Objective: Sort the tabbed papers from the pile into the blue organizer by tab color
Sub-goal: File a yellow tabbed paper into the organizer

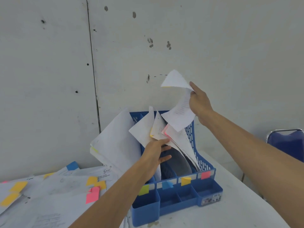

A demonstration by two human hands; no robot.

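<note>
The blue organizer [204,163] stands on the table against the wall, with colored labels along its front: green, blue, yellow, pink. Several white sheets stand in its slots, some with yellow and pink tabs. My right hand [199,102] holds a curled white paper [179,112] with a yellow tab above the organizer's right side. My left hand [156,152] reaches into the organizer with fingers spread, pressing against the standing sheets [148,129]. The pile of tabbed papers [54,191] lies flat on the table at the left, showing yellow, pink and blue tabs.
A white wall rises directly behind the organizer. A blue chair [286,142] stands at the right beyond the table's edge. The white table [230,211] extends toward me to the right of the organizer.
</note>
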